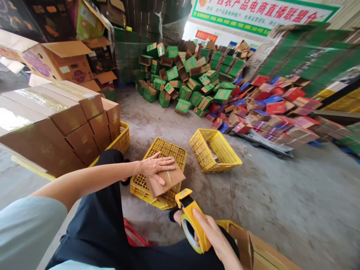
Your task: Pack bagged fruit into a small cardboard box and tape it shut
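My left hand point(158, 166) lies with fingers spread on a small brown cardboard box point(172, 179), which rests on an upturned yellow plastic crate point(140, 187). In my right hand point(209, 233) is a yellow tape dispenser point(194, 213) carrying a roll of clear tape, its fingers wrapped round the body. The dispenser's head points toward the box and stays apart from it. A short shiny strip shows on the top of the box.
A second yellow crate point(215, 150) stands on the floor to the right. Stacked brown cartons point(75, 123) fill the left side. Piles of green boxes point(180, 84) and red and blue boxes point(275, 107) lie further back. More cardboard point(264, 255) is beside my right leg.
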{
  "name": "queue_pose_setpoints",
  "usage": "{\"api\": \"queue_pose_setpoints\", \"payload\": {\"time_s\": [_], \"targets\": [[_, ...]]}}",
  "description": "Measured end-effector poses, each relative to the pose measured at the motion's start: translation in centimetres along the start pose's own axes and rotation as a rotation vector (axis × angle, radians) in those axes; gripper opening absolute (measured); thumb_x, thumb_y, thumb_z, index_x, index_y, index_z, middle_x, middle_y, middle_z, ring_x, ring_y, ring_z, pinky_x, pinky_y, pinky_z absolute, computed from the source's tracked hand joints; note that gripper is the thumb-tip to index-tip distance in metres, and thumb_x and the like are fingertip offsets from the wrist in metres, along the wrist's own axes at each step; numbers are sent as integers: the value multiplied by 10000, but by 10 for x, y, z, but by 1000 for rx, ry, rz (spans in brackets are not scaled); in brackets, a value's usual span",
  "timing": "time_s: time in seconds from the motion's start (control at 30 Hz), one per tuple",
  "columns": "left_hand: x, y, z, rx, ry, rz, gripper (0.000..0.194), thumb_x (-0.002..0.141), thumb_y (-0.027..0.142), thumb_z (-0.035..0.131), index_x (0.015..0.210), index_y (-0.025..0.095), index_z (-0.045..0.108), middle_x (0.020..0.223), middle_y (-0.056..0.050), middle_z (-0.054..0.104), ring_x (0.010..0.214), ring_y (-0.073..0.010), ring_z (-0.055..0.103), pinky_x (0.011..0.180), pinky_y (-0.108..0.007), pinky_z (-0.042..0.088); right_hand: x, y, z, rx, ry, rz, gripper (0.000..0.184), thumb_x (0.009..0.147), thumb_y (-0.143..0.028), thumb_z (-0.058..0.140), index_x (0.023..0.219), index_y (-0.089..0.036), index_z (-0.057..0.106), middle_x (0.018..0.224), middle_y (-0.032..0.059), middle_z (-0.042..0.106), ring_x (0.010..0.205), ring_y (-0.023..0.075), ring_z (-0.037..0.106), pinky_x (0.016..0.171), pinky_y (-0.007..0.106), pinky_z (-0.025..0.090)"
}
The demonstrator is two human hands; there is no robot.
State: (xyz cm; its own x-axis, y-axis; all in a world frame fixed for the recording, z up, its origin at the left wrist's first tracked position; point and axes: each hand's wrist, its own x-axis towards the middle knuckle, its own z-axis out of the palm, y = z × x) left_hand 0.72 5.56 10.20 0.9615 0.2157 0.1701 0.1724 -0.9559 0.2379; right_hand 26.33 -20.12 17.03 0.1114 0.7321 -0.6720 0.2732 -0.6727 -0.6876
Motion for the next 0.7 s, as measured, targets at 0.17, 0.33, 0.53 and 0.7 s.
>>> {"api": "queue_pose_setpoints", "payload": {"time_s": [0.17, 0.33, 0.53, 0.7], "targets": [[-1, 2, -2, 37, -1, 13, 814, 980, 741, 412, 1655, 341, 195, 1728, -85, 168, 1584, -309, 202, 1254, -519, 132, 10, 7, 4, 35, 14, 27, 724, 819, -860, 517, 891, -159, 681, 515, 30, 645, 482, 195, 667, 478, 251, 528], [-1, 5, -8, 99, -39, 41, 813, 973, 747, 421, 1648, 335, 231, 1732, -104, 119, 1592, -313, 173, 1257, -535, 111, 29, 23, 14, 91, 33, -26, 660, 825, -832, 536, 865, -179, 627, 506, -1, 622, 425, 161, 613, 448, 244, 508], [0, 15, -18, 117, -56, 89, 1058, 874, 845, 483, 1664, 204, 192, 1714, -170, 140, 1591, -347, 156, 1272, -541, 75, 48, 35, 25, 143, 62, -98, 645, 812, -838, 550, 818, -195, 589, 485, -8, 604, 422, 158, 600, 435, 250, 503], [12, 34, -13, 15, -97, 278, 1050, 916, 795, 477, 1669, 139, 151, 1708, -140, 184, 1588, -313, 187, 1303, -445, 61, 58, 34, 24, 158, 41, -106, 634, 816, -828, 554, 837, -196, 595, 497, -13, 612, 424, 160, 607, 439, 248, 486]]}}
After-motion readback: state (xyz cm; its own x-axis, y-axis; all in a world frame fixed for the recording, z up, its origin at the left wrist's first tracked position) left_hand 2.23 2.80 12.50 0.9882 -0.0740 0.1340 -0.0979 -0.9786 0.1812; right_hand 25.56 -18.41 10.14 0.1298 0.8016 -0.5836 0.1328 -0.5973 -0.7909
